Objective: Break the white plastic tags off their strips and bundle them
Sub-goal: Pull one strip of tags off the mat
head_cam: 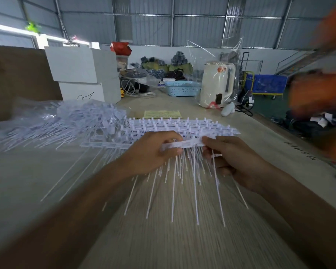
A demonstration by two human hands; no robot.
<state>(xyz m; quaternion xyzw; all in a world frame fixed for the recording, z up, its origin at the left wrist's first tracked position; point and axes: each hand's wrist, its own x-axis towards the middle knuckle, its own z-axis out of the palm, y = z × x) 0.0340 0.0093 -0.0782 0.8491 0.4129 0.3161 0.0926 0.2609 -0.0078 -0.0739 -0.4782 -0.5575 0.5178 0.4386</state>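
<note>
White tags on their strip — light, thin, likely brittle at the joints. The left hand and right hand are pinching the strip's two ends above the counter; its long axis is running hand to hand, tails pointing toward the person. More strips are lying just beyond the hands — best gripped at the spine.
</note>
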